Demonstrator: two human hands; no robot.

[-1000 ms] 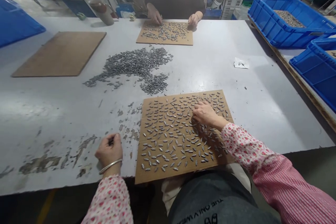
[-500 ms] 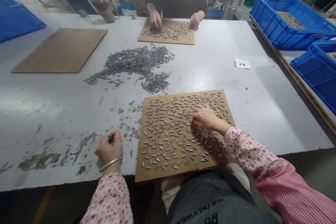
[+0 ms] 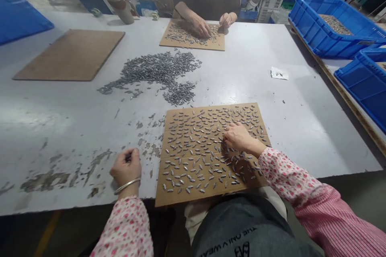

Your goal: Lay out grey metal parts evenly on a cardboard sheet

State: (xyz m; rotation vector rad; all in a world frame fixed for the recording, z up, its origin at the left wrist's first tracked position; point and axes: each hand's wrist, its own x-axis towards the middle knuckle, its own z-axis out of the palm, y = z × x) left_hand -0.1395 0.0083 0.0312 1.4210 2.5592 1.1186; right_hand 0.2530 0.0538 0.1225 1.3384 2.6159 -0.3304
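Observation:
My left hand [image 3: 126,168] rests closed on the table, left of the cardboard sheet, and small dark metal pieces [image 3: 128,157] show inside its curled fingers. A flat sheet of brown cardboard [image 3: 177,197] lies in front of me, covered with many small grey spindle-shaped metal pieces [image 3: 187,167] in loose rows. Over the right half of that sheet is my right hand [image 3: 237,135], fingers bent down and drawn together among the pieces. Its fingertips are hidden from me, so whether they pinch a piece does not show.
A heap of grey metal pieces [image 3: 157,68] lies mid-table. Across from me, a co-worker's hands [image 3: 200,26] work over a smaller cardboard [image 3: 169,42]. Brown board [image 3: 72,56] lies left; blue crates [image 3: 310,32] stand right, near a white paper scrap [image 3: 279,74]. A mug [image 3: 122,10] stands at the back.
The co-worker's hand, on the left in my view, has moved right across their cardboard. My own hands stay nearly in place; the view has shifted slightly.

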